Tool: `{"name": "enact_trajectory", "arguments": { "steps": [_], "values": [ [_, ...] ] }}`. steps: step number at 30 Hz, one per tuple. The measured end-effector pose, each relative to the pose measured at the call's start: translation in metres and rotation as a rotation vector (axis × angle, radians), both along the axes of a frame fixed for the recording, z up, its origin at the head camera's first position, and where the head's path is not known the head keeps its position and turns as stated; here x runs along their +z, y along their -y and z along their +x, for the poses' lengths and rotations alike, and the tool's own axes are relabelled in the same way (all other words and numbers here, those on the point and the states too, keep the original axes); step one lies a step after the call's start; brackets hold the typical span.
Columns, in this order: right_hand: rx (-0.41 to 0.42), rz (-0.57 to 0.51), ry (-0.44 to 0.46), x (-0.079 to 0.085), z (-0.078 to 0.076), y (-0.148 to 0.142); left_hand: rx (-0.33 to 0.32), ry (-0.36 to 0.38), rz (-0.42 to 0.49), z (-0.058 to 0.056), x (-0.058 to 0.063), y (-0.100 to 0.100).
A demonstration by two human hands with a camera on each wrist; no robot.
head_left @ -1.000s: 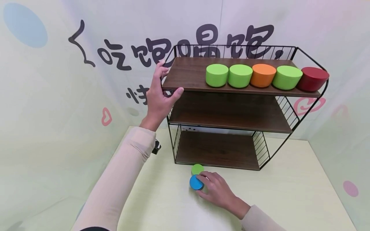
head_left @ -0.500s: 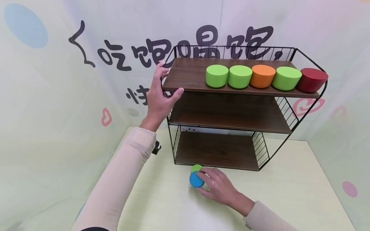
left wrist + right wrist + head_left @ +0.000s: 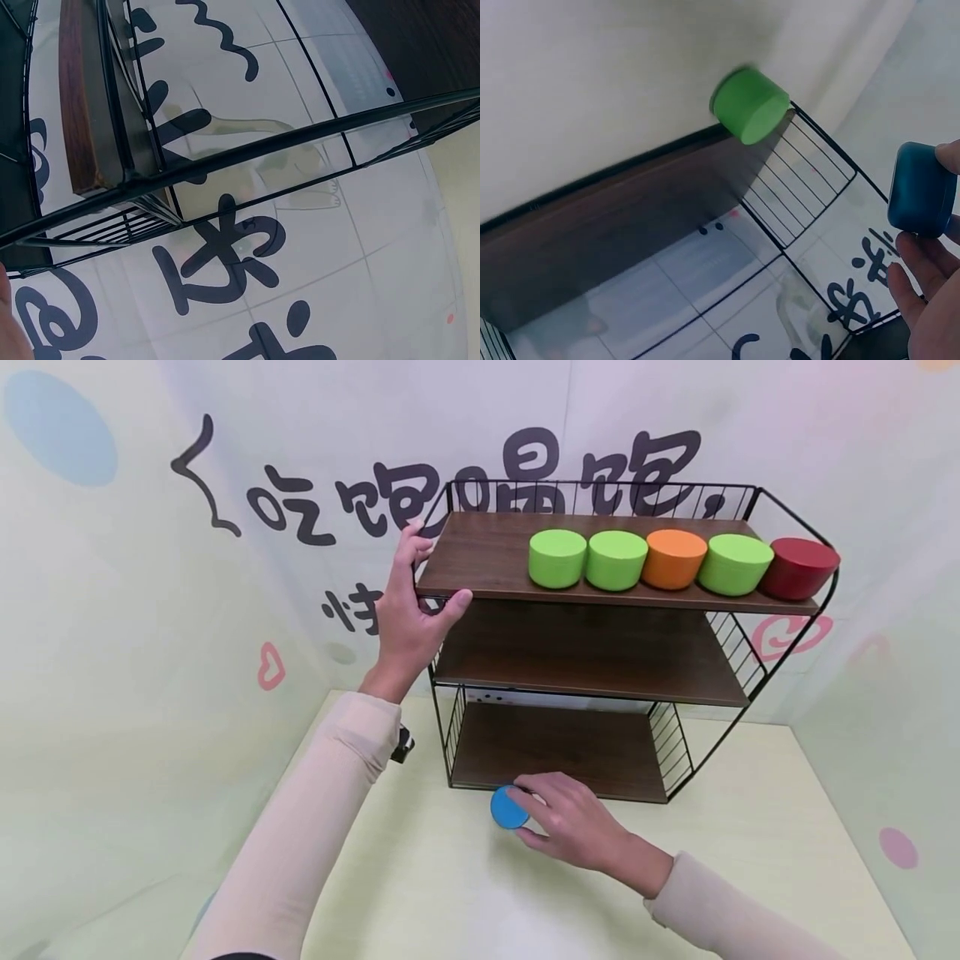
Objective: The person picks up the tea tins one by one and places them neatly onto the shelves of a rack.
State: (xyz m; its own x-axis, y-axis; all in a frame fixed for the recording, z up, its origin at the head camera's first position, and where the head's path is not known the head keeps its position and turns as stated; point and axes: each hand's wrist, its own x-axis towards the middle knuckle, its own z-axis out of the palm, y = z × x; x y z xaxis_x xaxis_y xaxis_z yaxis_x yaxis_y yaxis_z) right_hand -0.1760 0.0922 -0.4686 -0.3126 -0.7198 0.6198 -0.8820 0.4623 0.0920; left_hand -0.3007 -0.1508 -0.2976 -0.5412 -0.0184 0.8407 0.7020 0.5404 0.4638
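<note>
My right hand (image 3: 573, 822) pinches a small blue round container (image 3: 507, 810) between thumb and fingers, in front of the rack's bottom shelf. In the right wrist view the blue container (image 3: 921, 191) is off the table, with fingers around its side. A green round container (image 3: 750, 105) stands on the table by the bottom shelf's front edge; in the head view it is hidden behind the blue one and my hand. My left hand (image 3: 408, 614) grips the left front corner of the rack's top shelf (image 3: 480, 556), thumb on the front edge.
The three-tier rack has black wire sides and dark wood boards. Along its top shelf stand several containers in a row: green ones (image 3: 557, 558), an orange one (image 3: 675, 560) and a dark red one (image 3: 799, 568). A small black object (image 3: 403, 745) lies left of the rack.
My right hand has lifted the blue container and brought it forward toward the rack, so it now covers the green one in the head view. My left hand keeps its grip on the shelf corner.
</note>
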Motion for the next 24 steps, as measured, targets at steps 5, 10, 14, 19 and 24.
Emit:
{"name": "enact_trajectory", "arguments": {
  "steps": [5,10,14,19,24],
  "values": [
    [0.003,0.033,0.001,0.012,0.0,0.0,-0.009,0.026,0.002,0.0,-0.001,0.0],
    [0.006,0.042,0.0,0.023,0.001,0.001,-0.004,0.024,0.001,0.0,-0.001,0.0],
    [0.02,0.047,-0.049,0.03,0.0,0.002,-0.004,0.009,-0.005,0.0,-0.001,0.001],
    [0.04,0.061,-0.101,0.044,-0.003,0.002,-0.002,0.006,-0.002,0.0,-0.001,0.0],
    [0.063,0.065,-0.151,0.062,-0.009,0.005,-0.002,-0.003,0.001,0.0,0.0,0.001]
  ]
}}
